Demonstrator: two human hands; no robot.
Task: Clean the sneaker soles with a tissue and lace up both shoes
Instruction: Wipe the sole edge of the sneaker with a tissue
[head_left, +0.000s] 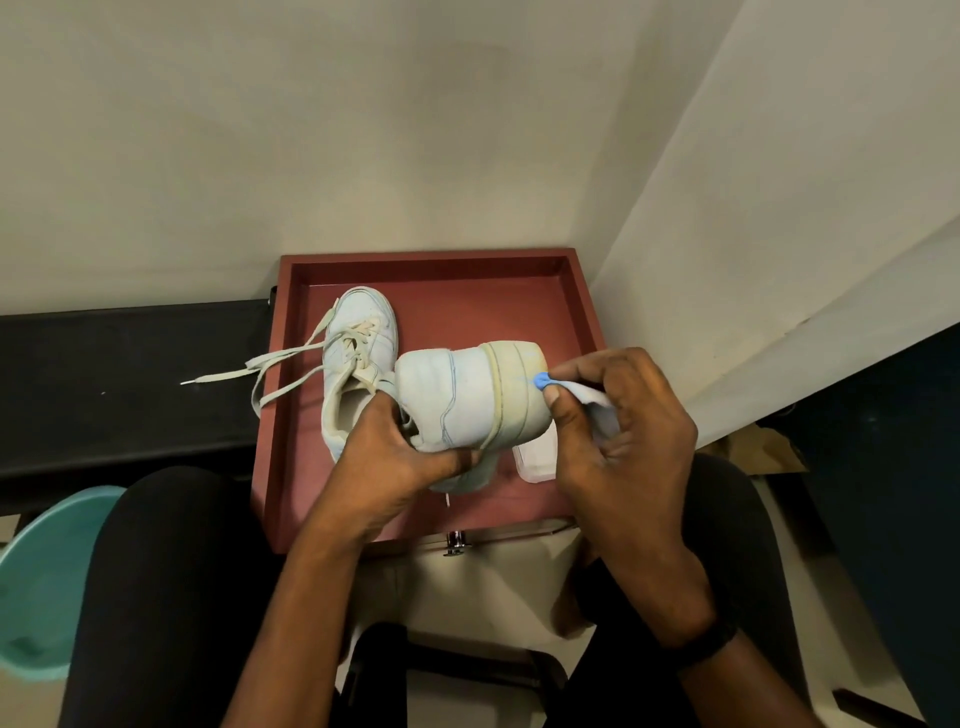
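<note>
My left hand (387, 452) grips a white sneaker (457, 400) by its collar, heel toward me and turned on its side above the red tray (431, 270). My right hand (618, 415) pinches a pale tissue (587, 397) with a blue-stained tip and presses it against the yellowed sole edge at the heel. The second white sneaker (358, 353) lies in the tray to the left, toe pointing away. Its loose laces (249, 371) trail over the tray's left rim onto a black surface.
A clear plastic pack (535, 460) lies in the tray under the held shoe. A black bench (124, 384) runs to the left. A teal bin (47, 582) stands at lower left by my knee. Walls close in behind and to the right.
</note>
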